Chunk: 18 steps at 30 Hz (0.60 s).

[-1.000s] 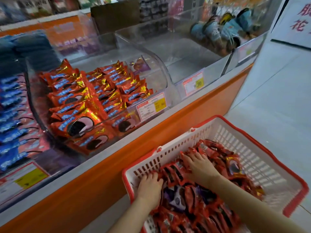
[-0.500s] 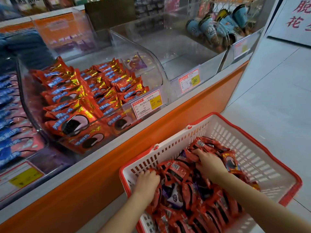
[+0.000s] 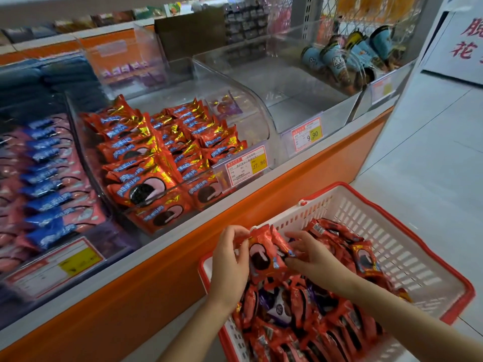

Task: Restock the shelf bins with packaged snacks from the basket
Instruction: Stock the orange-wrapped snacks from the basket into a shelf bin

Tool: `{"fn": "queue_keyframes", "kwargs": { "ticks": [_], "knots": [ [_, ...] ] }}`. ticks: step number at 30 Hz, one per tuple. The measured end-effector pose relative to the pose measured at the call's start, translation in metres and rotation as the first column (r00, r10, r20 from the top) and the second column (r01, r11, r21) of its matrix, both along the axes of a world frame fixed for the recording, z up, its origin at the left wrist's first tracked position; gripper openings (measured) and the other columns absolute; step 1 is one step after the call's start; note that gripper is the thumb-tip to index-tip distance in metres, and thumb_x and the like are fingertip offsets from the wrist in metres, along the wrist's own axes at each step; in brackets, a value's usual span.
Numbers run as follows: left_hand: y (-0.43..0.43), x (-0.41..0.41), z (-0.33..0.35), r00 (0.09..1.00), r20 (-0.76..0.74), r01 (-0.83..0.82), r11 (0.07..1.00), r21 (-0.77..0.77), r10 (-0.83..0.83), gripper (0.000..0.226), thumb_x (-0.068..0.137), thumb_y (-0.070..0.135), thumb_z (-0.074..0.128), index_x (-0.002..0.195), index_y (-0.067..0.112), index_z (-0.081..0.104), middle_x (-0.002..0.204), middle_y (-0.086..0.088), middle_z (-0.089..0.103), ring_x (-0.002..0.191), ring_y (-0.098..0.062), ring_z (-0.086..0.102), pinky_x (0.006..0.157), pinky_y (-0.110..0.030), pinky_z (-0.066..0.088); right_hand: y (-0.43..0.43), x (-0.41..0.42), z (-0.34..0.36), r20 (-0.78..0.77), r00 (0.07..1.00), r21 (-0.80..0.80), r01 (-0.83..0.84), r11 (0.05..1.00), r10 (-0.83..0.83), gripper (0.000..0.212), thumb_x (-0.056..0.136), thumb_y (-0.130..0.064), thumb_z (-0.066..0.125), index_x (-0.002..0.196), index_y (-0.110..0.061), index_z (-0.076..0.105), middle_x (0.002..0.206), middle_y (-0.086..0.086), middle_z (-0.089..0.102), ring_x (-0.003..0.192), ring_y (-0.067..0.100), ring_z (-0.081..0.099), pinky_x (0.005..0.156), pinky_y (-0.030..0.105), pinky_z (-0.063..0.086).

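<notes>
Now: red packs gripped in both hands over basket

Noted left hand (image 3: 230,267) clasping the left side of the raised packs (image 3: 264,254), back of hand toward camera, fingers curled over the top edge; noted right hand (image 3: 311,257) pinching the same clump from the right, fingers and thumb closed on the wrappers. Counted at least two wrappers in the clump; cannot tell the exact number. Recorded front wrapper as red, printed with a dark biscuit and pink filling.

Located raised packs just above the pile (image 3: 326,335), at the shelf-side corner of the basket (image 3: 418,244); logged basket as white lattice with a red rim, set close beside the orange shelf front (image 3: 130,283). Found pile mostly red wrappers, with one purple pack (image 3: 278,307) near the middle, below the hands.

Saw on the shelf a clear bin (image 3: 251,113) holding stocked packs (image 3: 156,152) of the same red kind, ranked in rows on edge, filling its left and front; read tag (image 3: 247,165) on its front as 27.80. Logged second bin (image 3: 287,82) just to the right, with second tag (image 3: 307,135) reading 9.90; farther right, blue cones (image 3: 337,62) lying tilted. Logged blue-and-pink packs (image 3: 44,178) in rows at far left. Recorded both forearms bare, entering from the lower edge.
</notes>
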<state>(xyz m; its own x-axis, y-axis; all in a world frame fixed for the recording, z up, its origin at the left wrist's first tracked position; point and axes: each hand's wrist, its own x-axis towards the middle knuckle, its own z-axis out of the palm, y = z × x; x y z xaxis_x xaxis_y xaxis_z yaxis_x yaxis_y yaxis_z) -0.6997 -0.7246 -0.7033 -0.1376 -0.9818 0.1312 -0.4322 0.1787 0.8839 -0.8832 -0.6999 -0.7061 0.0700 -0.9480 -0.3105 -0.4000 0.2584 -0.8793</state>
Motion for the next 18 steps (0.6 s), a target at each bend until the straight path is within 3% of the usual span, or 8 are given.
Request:
{"fn": "queue_keyframes", "kwargs": {
  "ticks": [3,5,11,14,18],
  "knots": [
    [0.01,-0.003,0.014,0.996,-0.073,-0.049,0.999,0.018,0.05,0.029,0.096,0.012,0.05,0.1,0.041,0.048,0.106,0.02,0.057,0.104,0.003,0.055,0.085,-0.015,0.049,0.002,0.015,0.016,0.07,0.997,-0.032,-0.025,0.999,0.028,0.043,0.092,-0.009,0.058,0.126,-0.029,0.043,0.115,-0.009,0.056,0.104,0.008,0.06,0.083,0.026,0.055],
    [0.011,0.001,0.024,0.993,-0.071,-0.092,0.996,-0.016,0.091,0.031,0.096,0.013,0.05,0.1,0.043,0.047,0.108,0.021,0.056,0.107,0.003,0.053,0.085,-0.01,0.045,0.003,0.022,0.026,0.163,0.986,-0.024,0.034,0.999,-0.029,0.04,0.092,-0.003,0.056,0.123,-0.027,0.048,0.114,-0.003,0.06,0.101,0.014,0.063,0.079,0.027,0.057],
    [0.005,0.029,0.064,0.994,0.111,0.001,0.976,-0.217,0.023,0.025,0.095,0.022,0.052,0.113,0.039,0.047,0.102,0.025,0.052,0.1,0.005,0.053,0.081,-0.005,0.043,0.001,0.028,0.062,0.402,0.896,0.044,0.188,0.981,-0.19,0.038,0.086,0.006,0.059,0.118,-0.014,0.053,0.111,0.009,0.063,0.092,0.023,0.069,0.072,0.028,0.058],
    [0.002,0.033,0.078,0.98,0.197,0.064,0.963,-0.262,-0.012,0.027,0.096,0.025,0.052,0.12,0.034,0.048,0.1,0.028,0.048,0.099,0.005,0.052,0.079,-0.003,0.041,0.0,0.037,0.072,0.437,0.888,0.067,0.129,0.989,-0.146,0.041,0.084,-0.007,0.066,0.121,-0.013,0.05,0.116,0.009,0.064,0.094,0.022,0.069,0.078,0.033,0.058],
    [0.004,0.034,0.088,0.992,0.128,0.046,0.971,-0.234,-0.016,0.029,0.095,0.02,0.054,0.114,0.039,0.044,0.093,0.028,0.048,0.094,0.004,0.053,0.075,-0.006,0.044,-0.004,0.05,0.076,0.375,0.912,0.075,0.149,0.986,-0.166,0.049,0.08,-0.028,0.073,0.122,-0.016,0.051,0.11,0.006,0.069,0.094,0.019,0.07,0.085,0.037,0.056]
  ]
}}
